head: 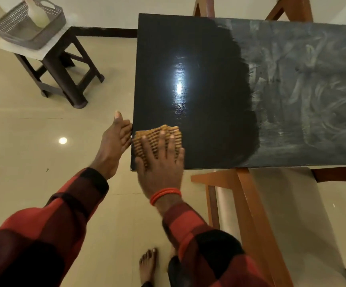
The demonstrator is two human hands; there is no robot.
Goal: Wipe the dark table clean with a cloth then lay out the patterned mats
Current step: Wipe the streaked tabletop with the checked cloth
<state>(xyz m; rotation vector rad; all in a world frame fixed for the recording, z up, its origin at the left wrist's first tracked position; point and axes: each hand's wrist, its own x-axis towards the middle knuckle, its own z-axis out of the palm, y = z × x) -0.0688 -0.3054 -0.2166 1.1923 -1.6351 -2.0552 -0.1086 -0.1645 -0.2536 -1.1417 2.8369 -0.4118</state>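
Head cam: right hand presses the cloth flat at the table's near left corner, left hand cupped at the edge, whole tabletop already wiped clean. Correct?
Not quite. In the head view only the left part of the table is clean; the right part remains smeared. The right hand pressing the cloth and the cupped left hand are right.

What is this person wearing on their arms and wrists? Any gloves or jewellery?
Both arms are in long sleeves with a large check of red and near-black blocks, cuffs reaching the wrists. The left hand and right hand are bare, with no gloves and no rings that I can see. The right wrist carries a band of orange-red bangles or threads. The left wrist shows nothing worn.
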